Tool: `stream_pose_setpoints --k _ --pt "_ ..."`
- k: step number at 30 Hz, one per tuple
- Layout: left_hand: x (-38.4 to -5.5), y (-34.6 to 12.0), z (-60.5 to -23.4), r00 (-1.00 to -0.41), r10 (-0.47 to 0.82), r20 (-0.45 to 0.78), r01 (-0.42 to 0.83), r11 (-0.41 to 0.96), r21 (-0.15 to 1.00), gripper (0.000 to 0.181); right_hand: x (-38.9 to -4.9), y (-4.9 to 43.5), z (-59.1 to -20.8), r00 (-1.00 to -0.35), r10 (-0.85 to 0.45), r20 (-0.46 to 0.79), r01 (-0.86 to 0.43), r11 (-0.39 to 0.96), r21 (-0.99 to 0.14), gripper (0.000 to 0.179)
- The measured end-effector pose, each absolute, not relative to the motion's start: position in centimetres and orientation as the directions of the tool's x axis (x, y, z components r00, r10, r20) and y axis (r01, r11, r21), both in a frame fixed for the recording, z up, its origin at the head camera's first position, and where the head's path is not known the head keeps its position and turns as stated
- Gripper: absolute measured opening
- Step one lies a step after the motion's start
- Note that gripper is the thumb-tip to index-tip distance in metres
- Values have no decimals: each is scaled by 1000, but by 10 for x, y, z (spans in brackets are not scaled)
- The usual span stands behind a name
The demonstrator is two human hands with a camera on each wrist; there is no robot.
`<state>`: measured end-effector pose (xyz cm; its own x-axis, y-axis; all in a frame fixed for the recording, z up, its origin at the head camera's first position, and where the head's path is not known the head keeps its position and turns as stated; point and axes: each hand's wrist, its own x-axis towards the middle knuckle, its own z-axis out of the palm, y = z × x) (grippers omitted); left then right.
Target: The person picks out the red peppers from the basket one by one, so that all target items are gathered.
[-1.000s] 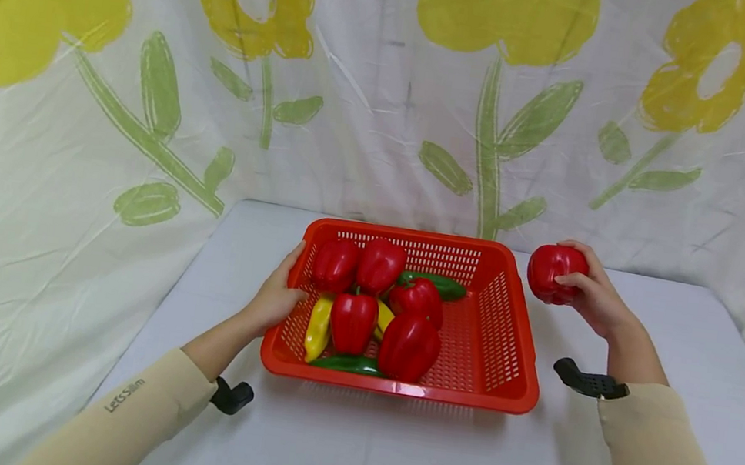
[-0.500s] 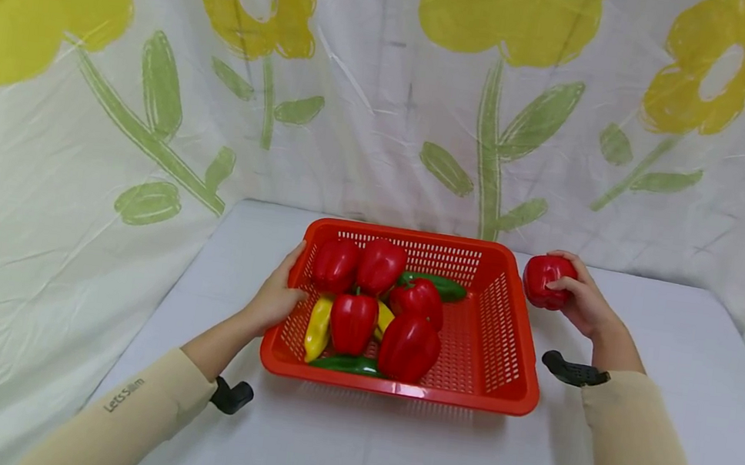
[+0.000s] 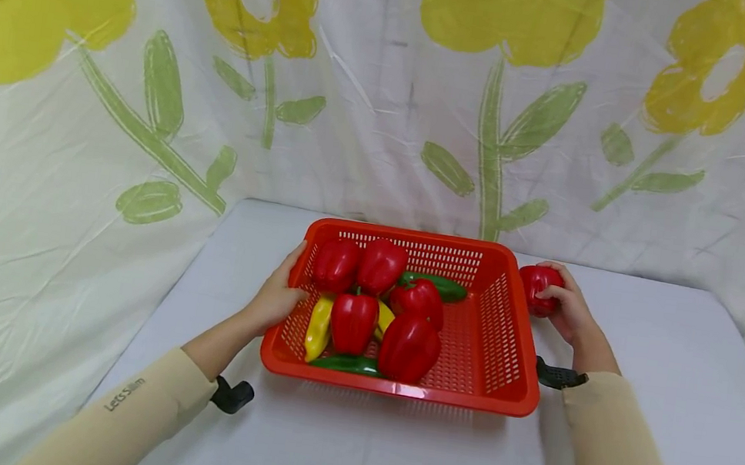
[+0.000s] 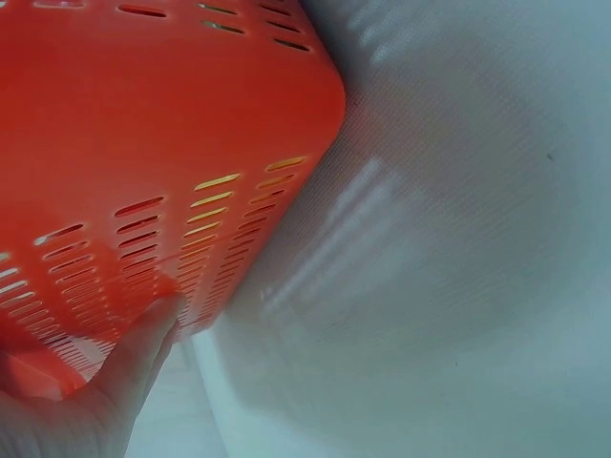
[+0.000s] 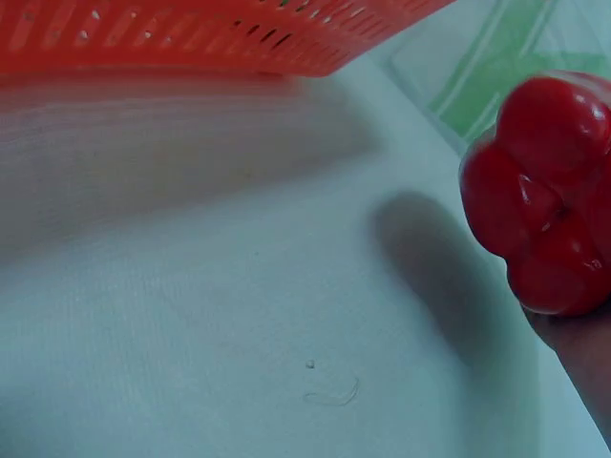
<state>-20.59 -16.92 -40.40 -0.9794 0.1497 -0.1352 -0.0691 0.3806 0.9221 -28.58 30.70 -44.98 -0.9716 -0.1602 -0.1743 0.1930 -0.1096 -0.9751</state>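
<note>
our right fingers [image 3: 553, 292] grip a red pepper [image 3: 531, 286] just outside the basket [image 3: 395, 387], lobed end facing the wrist view, long axis foreshortened, stem end hidden; our left fingers [image 3: 285, 264] hold the basket.

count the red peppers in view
6. In the basket: a back-left pepper, another pepper to its right, a middle pepper, a front-left pepper and a front-middle pepper. The right hand holds the sixth pepper. Others may be hidden beneath.
</note>
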Motion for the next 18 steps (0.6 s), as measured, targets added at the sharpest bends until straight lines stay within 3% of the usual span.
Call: stream_pose_setpoints --k 18 --pt "-206 -169 -407 -980 146 -138 -73 381 922 81 -286 304 -466 -976 -160 -149 170 -132 -977 43"
